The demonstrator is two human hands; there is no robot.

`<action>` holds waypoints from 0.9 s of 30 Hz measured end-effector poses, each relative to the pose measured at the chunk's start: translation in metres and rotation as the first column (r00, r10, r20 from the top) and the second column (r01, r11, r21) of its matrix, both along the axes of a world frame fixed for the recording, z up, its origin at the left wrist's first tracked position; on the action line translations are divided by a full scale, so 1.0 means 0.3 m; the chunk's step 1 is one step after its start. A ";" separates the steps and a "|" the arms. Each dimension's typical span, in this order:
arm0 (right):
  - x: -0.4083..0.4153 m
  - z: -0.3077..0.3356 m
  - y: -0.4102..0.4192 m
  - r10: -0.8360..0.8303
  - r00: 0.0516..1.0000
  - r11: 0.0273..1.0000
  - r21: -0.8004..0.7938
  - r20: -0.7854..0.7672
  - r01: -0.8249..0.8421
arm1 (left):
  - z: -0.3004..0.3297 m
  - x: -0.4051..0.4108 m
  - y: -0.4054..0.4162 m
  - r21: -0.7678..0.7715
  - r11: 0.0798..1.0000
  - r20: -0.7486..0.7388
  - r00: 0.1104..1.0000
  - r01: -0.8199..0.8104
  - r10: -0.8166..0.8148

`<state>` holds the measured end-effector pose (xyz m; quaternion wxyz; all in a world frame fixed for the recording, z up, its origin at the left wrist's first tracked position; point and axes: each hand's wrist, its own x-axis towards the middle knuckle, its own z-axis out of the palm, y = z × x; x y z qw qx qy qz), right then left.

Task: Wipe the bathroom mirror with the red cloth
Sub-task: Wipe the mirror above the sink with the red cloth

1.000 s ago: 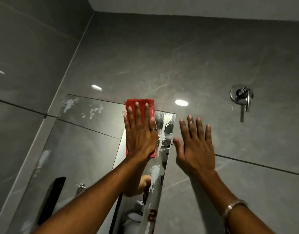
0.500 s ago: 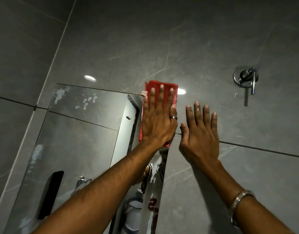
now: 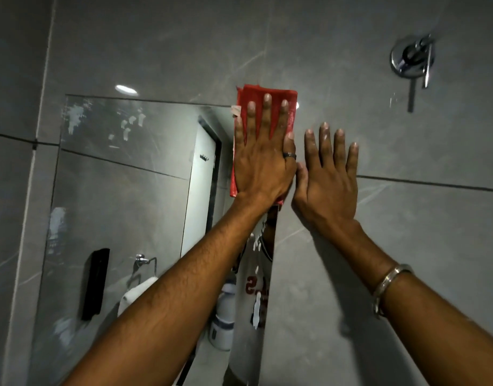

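The left hand [image 3: 263, 165] pressed the cloth [image 3: 263, 98] flat, fingers spread, at the mirror's [image 3: 122, 190] top right corner; the right hand [image 3: 327, 176] lay open and empty on the wall beside. Overhanging that corner, the cloth could miss the white smears still on the glass. Since the earlier frame the cloth had slid right.

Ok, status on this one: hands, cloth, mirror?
Left hand flat on red cloth, mirror's top right corner. Right hand flat on wall. White smears upper left.
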<state>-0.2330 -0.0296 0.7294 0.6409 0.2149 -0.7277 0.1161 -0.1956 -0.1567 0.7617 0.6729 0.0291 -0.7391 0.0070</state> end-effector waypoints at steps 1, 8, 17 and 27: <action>0.003 -0.023 0.000 -0.007 1.000 1.000 0.003 0.006 0.007 | -0.028 0.002 0.002 0.001 1.000 0.003 1.000 0.001 -0.001; 0.012 -0.207 0.004 -0.017 1.000 1.000 0.024 0.026 0.016 | -0.322 0.018 0.021 0.022 0.999 0.021 0.999 0.049 -0.049; 0.040 -0.556 0.025 -0.024 0.993 0.998 0.062 0.117 0.017 | -0.902 0.057 0.040 0.029 0.994 0.130 0.986 0.103 -0.106; 0.022 -0.980 0.069 -0.069 0.983 0.982 0.184 0.167 0.038 | -1.595 0.078 0.006 0.043 0.983 0.213 0.960 0.177 -0.182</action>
